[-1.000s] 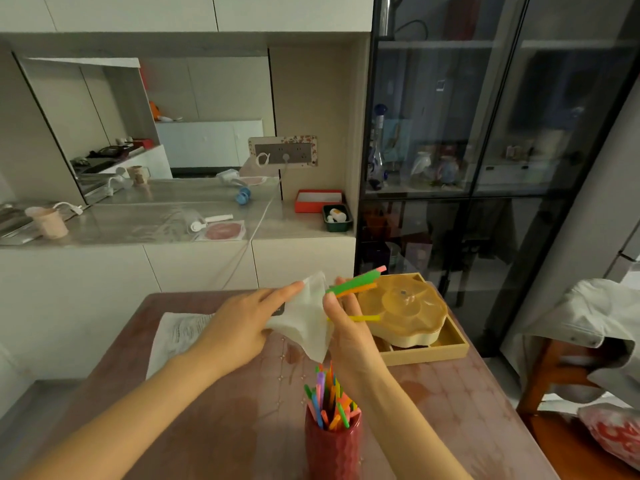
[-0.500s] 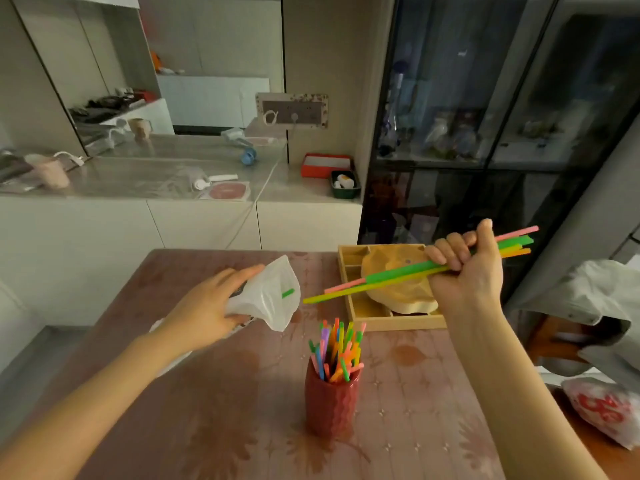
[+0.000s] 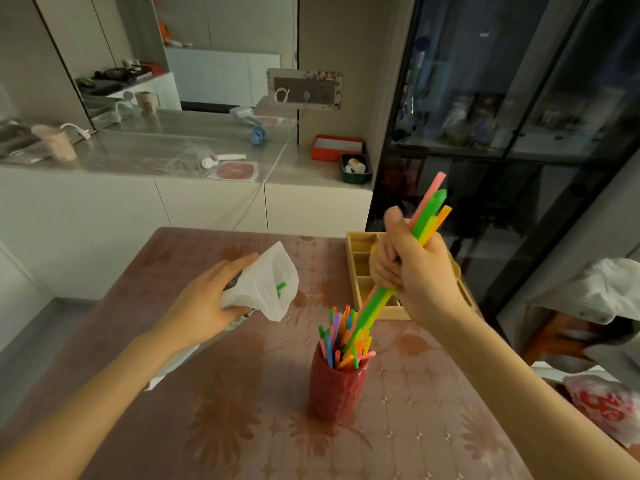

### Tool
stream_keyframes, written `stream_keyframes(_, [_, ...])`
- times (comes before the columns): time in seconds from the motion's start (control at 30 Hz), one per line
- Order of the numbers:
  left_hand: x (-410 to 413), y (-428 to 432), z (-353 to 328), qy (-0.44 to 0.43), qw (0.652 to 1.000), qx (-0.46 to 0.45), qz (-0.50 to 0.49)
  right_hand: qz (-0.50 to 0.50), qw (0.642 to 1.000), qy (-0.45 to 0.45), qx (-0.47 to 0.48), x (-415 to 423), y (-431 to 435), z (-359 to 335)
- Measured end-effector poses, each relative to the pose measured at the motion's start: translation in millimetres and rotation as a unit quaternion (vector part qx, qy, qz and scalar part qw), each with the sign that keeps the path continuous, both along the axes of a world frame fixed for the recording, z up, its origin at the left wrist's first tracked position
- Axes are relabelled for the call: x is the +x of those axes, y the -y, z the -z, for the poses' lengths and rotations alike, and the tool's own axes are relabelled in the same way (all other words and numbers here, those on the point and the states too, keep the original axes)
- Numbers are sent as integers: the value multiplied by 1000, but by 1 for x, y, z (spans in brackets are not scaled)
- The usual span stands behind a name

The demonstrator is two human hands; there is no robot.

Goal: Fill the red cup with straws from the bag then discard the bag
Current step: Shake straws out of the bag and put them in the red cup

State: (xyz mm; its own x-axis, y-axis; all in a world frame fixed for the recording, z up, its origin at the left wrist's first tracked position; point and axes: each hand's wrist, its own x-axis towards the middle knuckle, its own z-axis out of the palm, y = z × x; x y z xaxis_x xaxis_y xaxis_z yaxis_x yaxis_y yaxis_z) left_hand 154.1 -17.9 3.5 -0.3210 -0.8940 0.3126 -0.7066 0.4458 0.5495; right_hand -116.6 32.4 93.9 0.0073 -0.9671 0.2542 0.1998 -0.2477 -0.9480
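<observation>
The red cup (image 3: 337,389) stands on the table near its middle, with several coloured straws sticking out of it. My right hand (image 3: 414,271) grips a bundle of straws (image 3: 427,211), pink, green, yellow and orange, tilted steeply, with the lower ends reaching down into the cup's mouth. To the left, my left hand (image 3: 207,306) holds the white plastic bag (image 3: 266,289) above the table, its open mouth facing right. One green straw (image 3: 281,286) shows inside the bag.
A wooden compartment tray (image 3: 362,258) sits on the reddish floral table (image 3: 242,427) behind my right hand. A white sheet (image 3: 173,367) lies under my left forearm. A dark glass cabinet (image 3: 502,116) stands behind, a chair with cloth (image 3: 595,292) at right.
My right hand drew the straw bundle out of the bag, swung it from nearly level to steep, and lowered its ends into the cup. The left hand kept holding the bag.
</observation>
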Motion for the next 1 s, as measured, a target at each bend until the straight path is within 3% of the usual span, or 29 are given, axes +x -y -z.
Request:
stream_keyframes(0.13, [-4,2,0,0,1000,-6,7,-9,992,-118,36,19,2,27])
stream_keyframes(0.33, [-5,3,1,-12,1000,4,10,-31,950,-293,102,26,1,61])
stream_keyframes(0.5, [-5,5,1,-10,1000,6,12,3,975,-212,61,8,4,39])
stream_keyframes(0.6, [-6,8,2,-9,1000,-2,19,30,961,-271,-39,10,2,33])
stream_keyframes(0.67, [-8,10,2,-6,1000,-5,23,56,883,-443,-142,14,3,47])
stream_keyframes(0.73, [-9,12,1,-8,1000,-12,23,55,759,-614,-207,13,9,76])
stream_keyframes(0.8, [-9,13,0,-14,999,-26,19,5,702,-702,-120,11,11,96])
stream_keyframes(0.83, [-9,13,0,-17,999,-32,17,-19,709,-702,-66,9,10,98])
stream_keyframes(0.87, [-9,12,0,-21,999,-38,16,-33,744,-666,-26,5,9,96])
stream_keyframes(0.93, [-9,11,-2,-25,998,-46,20,-30,851,-524,-6,1,4,82])
stream_keyframes(1.0, [-9,9,-4,-36,997,-57,31,-7,921,-389,-8,2,-1,65])
